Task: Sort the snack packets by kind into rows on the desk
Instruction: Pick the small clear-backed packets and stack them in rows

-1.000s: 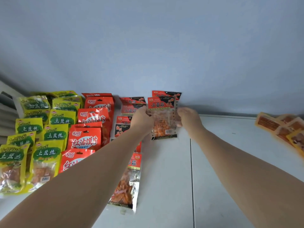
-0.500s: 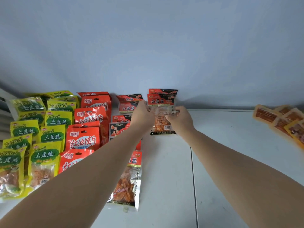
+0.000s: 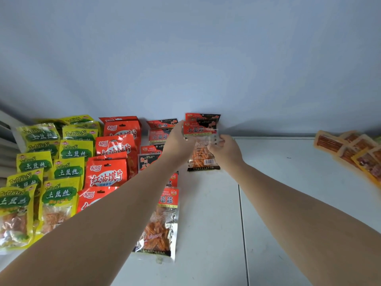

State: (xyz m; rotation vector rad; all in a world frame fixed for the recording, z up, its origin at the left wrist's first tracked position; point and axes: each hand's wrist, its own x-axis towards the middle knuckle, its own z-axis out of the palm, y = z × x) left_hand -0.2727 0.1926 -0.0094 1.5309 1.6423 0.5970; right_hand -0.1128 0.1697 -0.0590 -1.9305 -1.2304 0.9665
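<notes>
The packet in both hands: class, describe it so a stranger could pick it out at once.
On the white desk, pass the yellow rows and red rows on the left, towards the far wall. Right of them is a red-topped packet with a clear window of orange sticks. Unlike its neighbours, the left hand and right hand hold its sides.
</notes>
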